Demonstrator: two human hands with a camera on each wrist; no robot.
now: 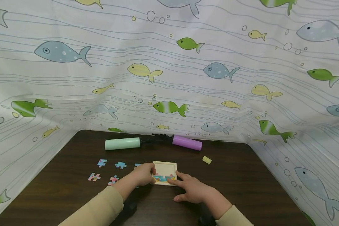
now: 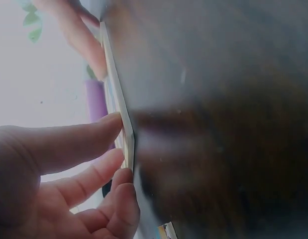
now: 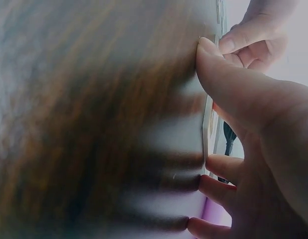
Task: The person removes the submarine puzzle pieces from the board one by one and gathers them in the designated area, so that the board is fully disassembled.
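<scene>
A small light-wood puzzle tray (image 1: 165,167) lies on the dark table with puzzle pieces (image 1: 161,178) fitted along its near side. My left hand (image 1: 143,174) holds the tray's left side, thumb (image 2: 106,130) at the near corner and curled fingers along the edge. From the right, my right hand (image 1: 192,188) reaches over with spread fingers; the index finger touches the pieces at the near right corner, and other fingertips rest by the right edge. The right thumb (image 3: 213,55) points out in front of the tray, near the tabletop.
Loose puzzle pieces lie left of the tray, among them a blue piece (image 1: 120,165) and a pink piece (image 1: 94,177); my left hand partly covers others. Behind are a mint-green pump (image 1: 122,143) and a purple pump (image 1: 187,142). A small yellow block (image 1: 207,160) sits to the right. Fish-print cloth (image 1: 169,88) surrounds the table.
</scene>
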